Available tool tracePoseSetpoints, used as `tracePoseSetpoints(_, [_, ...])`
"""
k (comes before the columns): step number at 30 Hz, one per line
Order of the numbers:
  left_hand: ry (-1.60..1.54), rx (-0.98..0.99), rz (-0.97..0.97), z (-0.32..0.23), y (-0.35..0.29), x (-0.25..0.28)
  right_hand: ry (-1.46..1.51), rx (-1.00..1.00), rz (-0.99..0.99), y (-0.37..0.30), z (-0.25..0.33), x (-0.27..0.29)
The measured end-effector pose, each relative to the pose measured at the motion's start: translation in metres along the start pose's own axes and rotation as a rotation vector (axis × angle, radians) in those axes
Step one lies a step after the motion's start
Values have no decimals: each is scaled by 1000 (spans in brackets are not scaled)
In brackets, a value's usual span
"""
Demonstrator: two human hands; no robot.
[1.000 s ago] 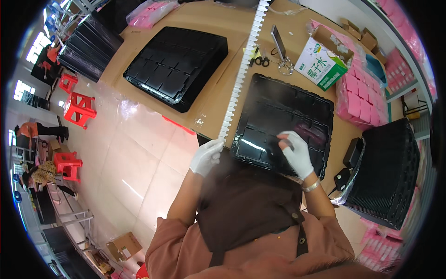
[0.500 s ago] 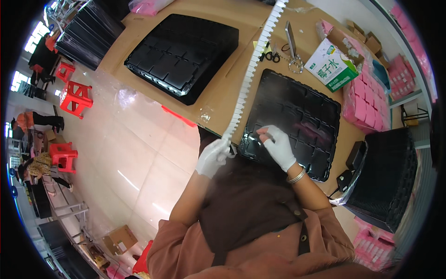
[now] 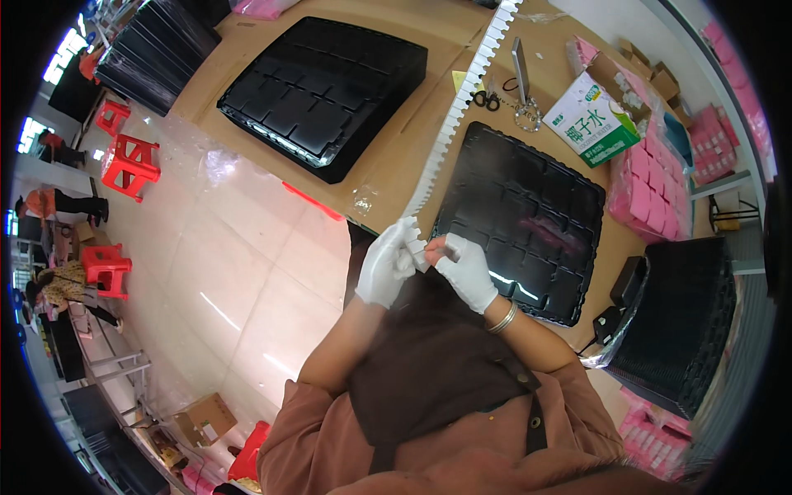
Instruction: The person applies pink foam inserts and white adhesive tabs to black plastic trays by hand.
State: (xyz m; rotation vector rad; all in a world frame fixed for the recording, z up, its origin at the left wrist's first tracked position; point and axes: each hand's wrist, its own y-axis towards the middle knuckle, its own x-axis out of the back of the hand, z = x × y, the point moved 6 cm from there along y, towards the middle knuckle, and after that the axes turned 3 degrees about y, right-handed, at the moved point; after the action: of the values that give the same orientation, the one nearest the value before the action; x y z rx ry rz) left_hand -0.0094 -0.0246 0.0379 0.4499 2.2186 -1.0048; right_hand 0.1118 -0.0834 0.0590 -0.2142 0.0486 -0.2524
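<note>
Strip (image 3: 456, 115), white and notched, runs from the frame's top centre to its middle, where the left hand (image 3: 386, 264) grips it and the right hand (image 3: 464, 272) pinches its loose end; a light, even hold should prevent creasing.

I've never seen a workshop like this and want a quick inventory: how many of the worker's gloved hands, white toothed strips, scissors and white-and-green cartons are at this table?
Gloved hands: 2 (left hand, right hand)
White toothed strip: 1
Black-handled scissors: 1
White-and-green carton: 1
Total: 5
</note>
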Motion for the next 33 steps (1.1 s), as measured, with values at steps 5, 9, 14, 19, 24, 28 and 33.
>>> tracePoseSetpoints(5, [7, -55, 8, 5, 26, 4, -403, 537, -58, -9, 38, 6])
tracePoseSetpoints(9, [4, -170, -26, -6, 34, 18, -399, 494, -168, 38, 58, 49])
tracePoseSetpoints(14, [97, -231, -120, -13, 24, 21, -1046, 305, -291, 164, 56, 152])
tracePoseSetpoints(19, [163, -261, -229, -16, 14, 24, -1318, 150, -231, 207, 35, 143])
tracePoseSetpoints(24, [173, -292, -190, -16, 16, 14, -1200, 108, -385, 194, 41, 148])
tracePoseSetpoints(28, [277, -347, -241, -15, 18, 11, -484, 188, 168, 119, 41, 51])
tracePoseSetpoints(33, [338, -368, -183, -9, 17, -2, -127, 9, 108, 53, 12, 7])
